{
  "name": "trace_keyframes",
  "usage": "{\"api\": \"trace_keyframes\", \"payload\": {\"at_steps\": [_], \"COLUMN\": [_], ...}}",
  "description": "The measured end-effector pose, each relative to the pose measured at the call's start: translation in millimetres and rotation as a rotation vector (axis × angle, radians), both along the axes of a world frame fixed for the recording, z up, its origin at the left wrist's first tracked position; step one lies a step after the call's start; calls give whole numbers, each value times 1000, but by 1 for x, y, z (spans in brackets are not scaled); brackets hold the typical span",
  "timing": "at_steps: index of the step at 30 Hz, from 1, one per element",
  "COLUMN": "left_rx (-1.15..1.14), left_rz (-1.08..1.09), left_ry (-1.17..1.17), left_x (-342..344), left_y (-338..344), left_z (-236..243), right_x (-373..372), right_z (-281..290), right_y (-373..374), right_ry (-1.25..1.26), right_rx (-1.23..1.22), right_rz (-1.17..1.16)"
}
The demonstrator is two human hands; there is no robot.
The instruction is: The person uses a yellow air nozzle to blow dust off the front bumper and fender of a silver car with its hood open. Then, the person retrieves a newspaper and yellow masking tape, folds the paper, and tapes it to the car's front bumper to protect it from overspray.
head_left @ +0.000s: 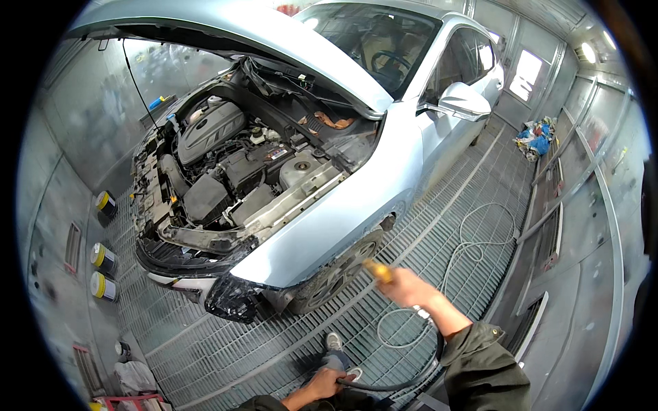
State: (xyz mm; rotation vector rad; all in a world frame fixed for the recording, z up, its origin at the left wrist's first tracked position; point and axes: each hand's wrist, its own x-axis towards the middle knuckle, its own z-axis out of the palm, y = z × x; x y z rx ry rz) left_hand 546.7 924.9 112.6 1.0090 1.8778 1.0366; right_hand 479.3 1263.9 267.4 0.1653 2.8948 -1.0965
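My right hand [406, 288] reaches out beside the front wheel [336, 274] of a pale blue car, closed around a yellow air blow gun [379, 271]. The gun is blurred and its tip is toward the wheel and fender. Below, near my feet, my left hand [325, 383] is closed on a black hose [391, 388]. That hose curves to the right and up toward my right wrist. The front fender [329, 229] is painted pale blue, and the hood [226, 20] stands raised over the bare engine bay [253, 157]. The front bumper is off.
A grey hose [473, 243] lies coiled on the grated floor [226, 356] at right. Several paint buckets [104, 286] line the left wall. A heap of crumpled wrapping [536, 139] sits by the right wall. The side mirror [466, 101] sticks out from the car.
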Motion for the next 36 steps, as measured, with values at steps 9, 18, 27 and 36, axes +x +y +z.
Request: {"api": "trace_keyframes", "payload": {"at_steps": [9, 18, 27, 36], "left_rx": [113, 160, -46, 41], "left_rz": [277, 247, 266, 327], "left_ry": [20, -28, -176, 168], "left_x": [-66, -108, -119, -92], "left_y": [71, 118, 228, 354], "left_z": [76, 87, 108, 81], "right_x": [-149, -193, -216, -188], "right_z": [71, 105, 66, -22], "right_y": [125, 134, 321, 442], "right_ry": [-79, -354, 203, -253], "right_rx": [293, -241, 106, -665], "right_rz": [-328, -163, -636, -414]}}
